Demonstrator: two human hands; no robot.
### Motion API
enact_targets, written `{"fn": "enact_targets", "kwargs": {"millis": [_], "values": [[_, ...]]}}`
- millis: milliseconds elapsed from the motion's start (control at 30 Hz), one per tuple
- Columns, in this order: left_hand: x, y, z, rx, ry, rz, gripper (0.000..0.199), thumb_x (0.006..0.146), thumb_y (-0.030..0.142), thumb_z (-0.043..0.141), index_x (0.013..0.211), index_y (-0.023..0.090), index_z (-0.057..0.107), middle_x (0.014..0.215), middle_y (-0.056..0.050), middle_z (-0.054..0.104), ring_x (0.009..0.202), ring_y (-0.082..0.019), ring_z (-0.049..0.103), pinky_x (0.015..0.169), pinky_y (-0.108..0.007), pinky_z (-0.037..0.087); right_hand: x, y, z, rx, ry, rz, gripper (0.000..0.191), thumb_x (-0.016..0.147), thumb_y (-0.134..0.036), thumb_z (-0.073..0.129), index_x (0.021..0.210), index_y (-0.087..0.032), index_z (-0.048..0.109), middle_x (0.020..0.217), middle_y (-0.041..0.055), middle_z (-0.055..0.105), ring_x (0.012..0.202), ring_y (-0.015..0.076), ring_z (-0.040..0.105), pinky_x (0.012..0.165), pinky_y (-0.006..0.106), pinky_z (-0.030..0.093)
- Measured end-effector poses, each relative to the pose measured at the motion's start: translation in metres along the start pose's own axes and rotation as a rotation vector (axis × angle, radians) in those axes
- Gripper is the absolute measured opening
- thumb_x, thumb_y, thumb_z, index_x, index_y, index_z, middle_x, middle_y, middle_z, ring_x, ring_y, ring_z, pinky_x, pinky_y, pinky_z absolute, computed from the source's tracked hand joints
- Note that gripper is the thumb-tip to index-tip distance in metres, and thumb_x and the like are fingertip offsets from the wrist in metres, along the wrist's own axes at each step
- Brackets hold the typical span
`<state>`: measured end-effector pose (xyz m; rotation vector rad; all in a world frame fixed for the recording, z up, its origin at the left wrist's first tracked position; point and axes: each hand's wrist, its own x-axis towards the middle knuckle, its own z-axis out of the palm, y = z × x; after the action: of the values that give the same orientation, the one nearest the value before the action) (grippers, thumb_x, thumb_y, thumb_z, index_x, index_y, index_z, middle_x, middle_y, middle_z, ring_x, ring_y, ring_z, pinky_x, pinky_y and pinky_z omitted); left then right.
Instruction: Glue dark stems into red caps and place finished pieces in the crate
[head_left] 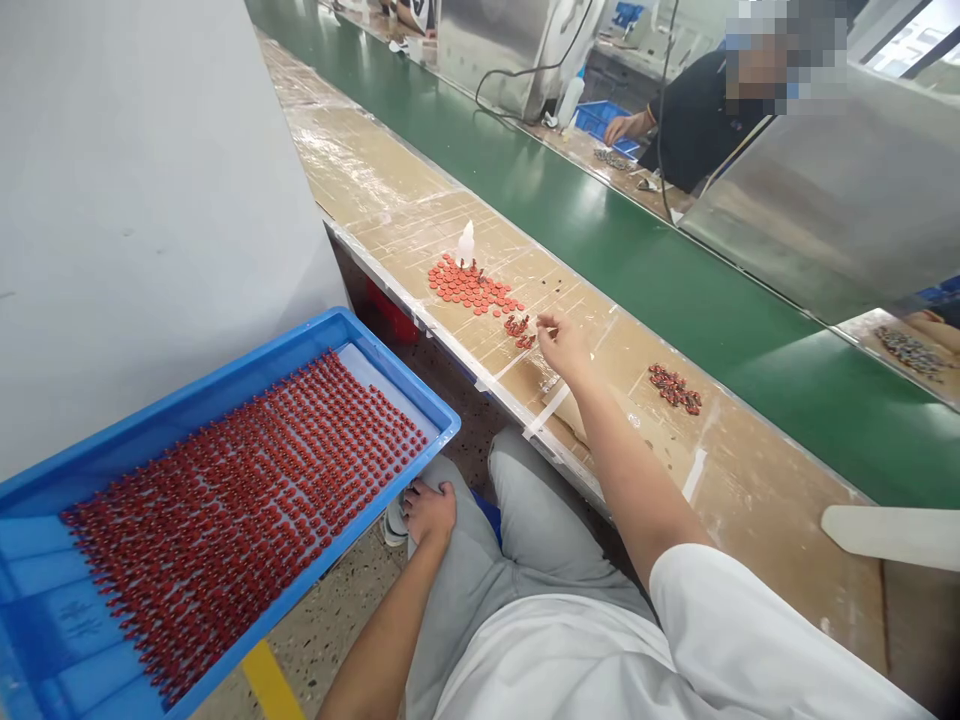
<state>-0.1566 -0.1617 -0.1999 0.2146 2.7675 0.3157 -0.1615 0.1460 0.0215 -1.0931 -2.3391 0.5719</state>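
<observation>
My right hand (pixel 564 346) is over the workbench, its fingertips beside a small cluster of red parts (pixel 519 330) with dark upright pieces. The fingers are loosely bent and slightly apart; I make out nothing between them. Flat red discs (pixel 469 288) lie spread just beyond the cluster, with a small white nozzle bottle (pixel 466 245) at their far edge. My left hand (pixel 430 512) rests on my thigh beside the tray, fingers loosely bent, thumb apart, holding nothing visible. Rows of red parts with dark uprights (pixel 247 500) fill much of the blue tray (pixel 442 425).
Another pile of dark red parts (pixel 675 388) lies on the workbench (pixel 772 500) to the right. A green conveyor belt (pixel 600 230) runs behind it. Across the belt, a co-worker (pixel 686 125) reaches toward a blue basket (pixel 600 118). A white panel (pixel 150 200) stands at left.
</observation>
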Motion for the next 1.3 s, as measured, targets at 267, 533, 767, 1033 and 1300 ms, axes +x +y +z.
{"fn": "enact_targets", "kwargs": {"millis": [267, 533, 767, 1033, 1300], "values": [[0.002, -0.004, 0.005, -0.008, 0.000, -0.004, 0.055, 0.085, 0.046, 0.037, 0.120, 0.005, 0.049, 0.112, -0.024, 0.057, 0.103, -0.035, 0.057, 0.076, -0.044, 0.045, -0.013, 0.010, 0.019, -0.087, -0.014, 0.036, 0.025, 0.078, -0.031, 0.056, 0.095, -0.019, 0.069, 0.091, 0.0066, 0.072, 0.074, 0.0194, 0.065, 0.079, 0.036, 0.050], [0.004, -0.005, 0.006, -0.002, 0.007, 0.002, 0.054, 0.084, 0.046, 0.036, 0.118, 0.005, 0.049, 0.112, -0.024, 0.056, 0.102, -0.035, 0.057, 0.076, -0.043, 0.045, -0.012, 0.023, 0.022, 0.057, -0.001, 0.069, 0.031, 0.077, -0.028, 0.061, 0.105, -0.016, 0.066, 0.095, 0.0081, 0.073, 0.084, 0.0182, 0.068, 0.083, 0.034, 0.051], [0.005, -0.004, 0.006, 0.002, 0.012, -0.012, 0.053, 0.084, 0.046, 0.037, 0.117, 0.006, 0.050, 0.109, -0.022, 0.057, 0.100, -0.035, 0.057, 0.075, -0.043, 0.045, -0.019, 0.022, 0.018, 0.125, 0.053, 0.147, 0.028, 0.074, -0.035, 0.066, 0.093, -0.016, 0.072, 0.091, 0.0075, 0.074, 0.085, 0.0203, 0.070, 0.084, 0.034, 0.053], [0.002, -0.004, 0.000, -0.015, 0.006, -0.015, 0.055, 0.084, 0.045, 0.039, 0.120, 0.004, 0.049, 0.108, -0.023, 0.058, 0.099, -0.035, 0.058, 0.075, -0.043, 0.045, -0.036, -0.014, -0.005, 0.615, 0.032, 0.327, 0.040, 0.067, -0.039, 0.074, 0.097, -0.012, 0.069, 0.086, 0.0099, 0.074, 0.082, 0.0212, 0.072, 0.064, 0.026, 0.057], [0.001, -0.005, -0.007, -0.048, -0.016, -0.025, 0.050, 0.083, 0.042, 0.041, 0.117, 0.007, 0.052, 0.110, -0.022, 0.058, 0.101, -0.033, 0.056, 0.080, -0.043, 0.042, -0.072, -0.121, 0.055, 0.772, -0.407, 0.044, 0.043, 0.068, -0.047, 0.075, 0.098, -0.015, 0.070, 0.088, 0.0086, 0.075, 0.084, 0.0206, 0.072, 0.067, 0.026, 0.058]]}}
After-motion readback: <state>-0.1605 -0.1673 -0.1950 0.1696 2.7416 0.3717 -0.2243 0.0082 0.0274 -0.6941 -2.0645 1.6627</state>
